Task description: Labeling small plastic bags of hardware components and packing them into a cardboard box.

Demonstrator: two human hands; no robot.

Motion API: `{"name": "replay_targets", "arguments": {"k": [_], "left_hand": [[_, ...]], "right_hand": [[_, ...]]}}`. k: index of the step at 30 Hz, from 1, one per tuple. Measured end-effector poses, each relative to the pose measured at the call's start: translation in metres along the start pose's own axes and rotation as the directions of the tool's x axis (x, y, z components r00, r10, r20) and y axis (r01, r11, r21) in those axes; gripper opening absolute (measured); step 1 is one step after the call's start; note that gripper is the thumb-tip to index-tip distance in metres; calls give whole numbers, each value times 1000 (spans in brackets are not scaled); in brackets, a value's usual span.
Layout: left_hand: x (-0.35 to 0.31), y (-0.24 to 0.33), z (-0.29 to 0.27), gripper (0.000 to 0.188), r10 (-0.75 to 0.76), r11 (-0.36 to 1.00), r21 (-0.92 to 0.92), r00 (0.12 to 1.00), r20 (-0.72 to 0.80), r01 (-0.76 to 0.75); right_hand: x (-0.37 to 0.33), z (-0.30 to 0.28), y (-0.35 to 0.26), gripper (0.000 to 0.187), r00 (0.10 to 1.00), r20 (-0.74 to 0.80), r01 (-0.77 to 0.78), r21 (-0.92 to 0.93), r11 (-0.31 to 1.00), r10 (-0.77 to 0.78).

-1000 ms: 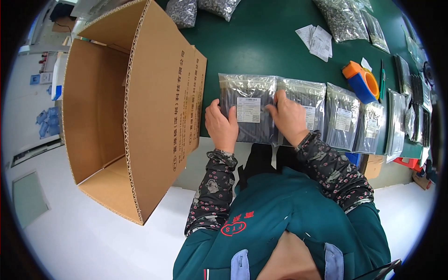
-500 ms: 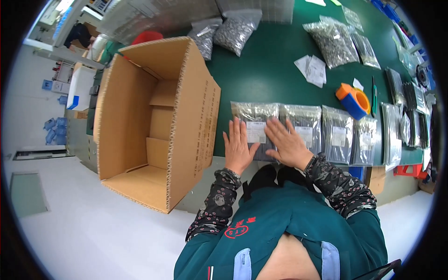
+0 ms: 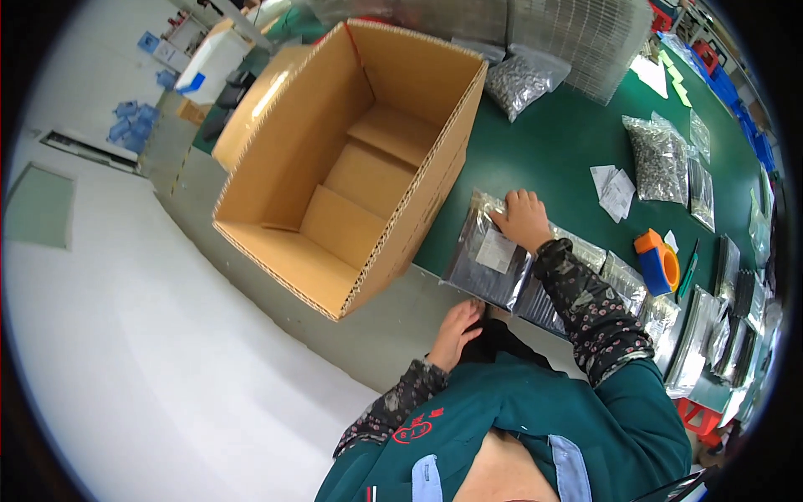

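A flat clear plastic bag (image 3: 477,266) of dark pieces, with a white label, lies at the left end of a row along the table's near edge. My right hand (image 3: 527,221) is on its upper right part, fingers bent over the top and thumb spread across the plastic. My left hand (image 3: 456,332) is just below the bag's lower edge, off the table, with fingers loosely extended and nothing visible in it. More such bags (image 3: 539,305) continue to the right, partly hidden by my right forearm.
A large open cardboard box (image 3: 335,184) stands to the left. Farther back are bags of small grey parts (image 3: 657,159), paper slips (image 3: 613,192) and clear trays (image 3: 577,50). An orange-and-blue tape dispenser (image 3: 658,261), a green cutter (image 3: 688,272) and stacked bags (image 3: 701,339) lie right.
My left hand has come off the bag and down to below its lower edge. My right hand has moved from its face to its upper right part. The view has turned left.
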State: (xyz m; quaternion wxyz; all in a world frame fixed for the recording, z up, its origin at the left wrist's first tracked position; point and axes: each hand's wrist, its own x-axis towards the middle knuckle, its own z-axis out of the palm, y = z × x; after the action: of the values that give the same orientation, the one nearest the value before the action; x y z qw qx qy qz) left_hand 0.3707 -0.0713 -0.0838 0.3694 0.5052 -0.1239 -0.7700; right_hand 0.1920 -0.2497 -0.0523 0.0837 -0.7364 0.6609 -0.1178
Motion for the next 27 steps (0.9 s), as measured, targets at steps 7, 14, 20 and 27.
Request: {"name": "replay_targets", "arguments": {"k": [7,14,20,27], "left_hand": [[32,-14,10,45,85,846,-529,996,20,-62],[26,-29,-8,40,231,823,-512,968,-95,-247],[-38,-5,-5,42,161,888,-438,987,13,-139],[-107,52,48,46,186,906,-397,981,62,-146]], "right_hand": [[-24,2,-26,45,987,161,-7,100,995,-9],[-45,-10,-17,54,945,323,-138,232,963,57],[-59,-27,-4,63,698,716,-371,378,848,-14],[-72,-127,-17,48,644,696,-647,717,258,-317]]}}
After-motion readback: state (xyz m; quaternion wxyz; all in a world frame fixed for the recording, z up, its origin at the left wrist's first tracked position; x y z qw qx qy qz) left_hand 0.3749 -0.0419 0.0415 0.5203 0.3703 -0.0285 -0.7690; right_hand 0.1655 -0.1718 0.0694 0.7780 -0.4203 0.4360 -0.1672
